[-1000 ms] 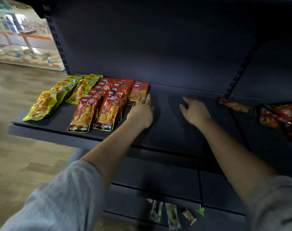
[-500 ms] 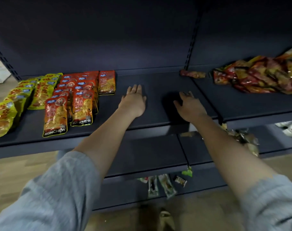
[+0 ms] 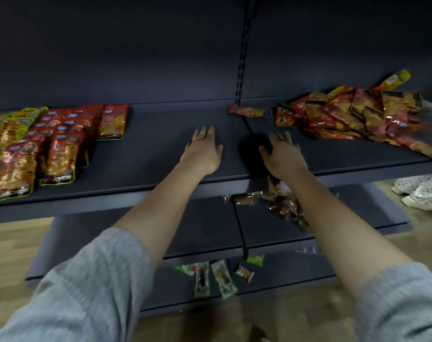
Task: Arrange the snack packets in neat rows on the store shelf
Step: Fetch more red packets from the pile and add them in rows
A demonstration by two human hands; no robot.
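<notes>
Two empty hands over a dark shelf [image 3: 160,144], between sorted and unsorted snack packets.
Left hand [image 3: 203,151] lies flat, fingers straight and together; right hand [image 3: 282,156] hovers palm down, fingers loosely spread. Red packets [image 3: 59,144] and yellow packets [image 3: 10,127] lie in rows at left; a loose heap [image 3: 358,117] lies at right, one stray packet [image 3: 247,111] just beside it.

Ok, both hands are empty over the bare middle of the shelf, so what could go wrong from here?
1. The loose pile on the right runs out to the shelf's front edge; reaching in with the right hand could knock packets off.
2. The single packet at the back straddles the seam and might snag.
3. The left hand could nudge the neat red rows askew.
</notes>
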